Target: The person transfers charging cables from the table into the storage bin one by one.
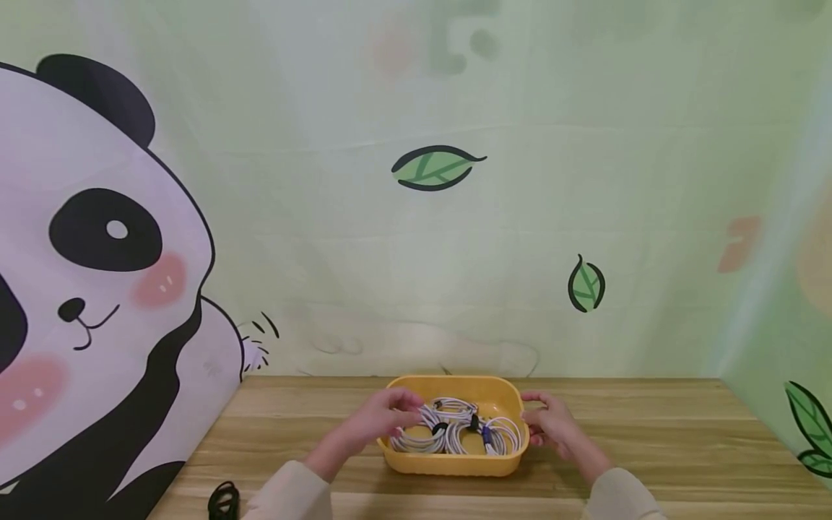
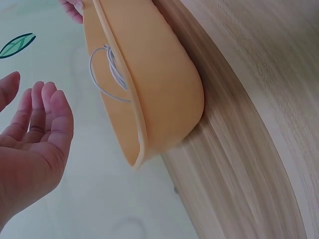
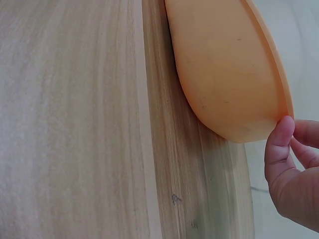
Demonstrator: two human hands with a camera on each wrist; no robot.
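Note:
A yellow plastic basket (image 1: 448, 466) stands on the wooden table with several coiled white cables in it. Black ties bind some coils (image 1: 458, 437); a blue one is on the right-hand coil (image 1: 502, 438). My left hand (image 1: 385, 416) hovers over the basket's left side, fingers loosely bent and holding nothing. In the left wrist view that hand (image 2: 37, 137) is apart from the basket wall (image 2: 164, 74), where a loop of white cable (image 2: 113, 74) rises above the rim. At the right end, my right hand (image 1: 551, 422) pinches the basket's rim, its thumb (image 3: 281, 132) against the edge.
A coiled black cable (image 1: 224, 501) lies at the table's near left. Behind the wooden table (image 1: 650, 433) hangs a pale green backdrop (image 1: 325, 217) with a panda and leaves printed on it.

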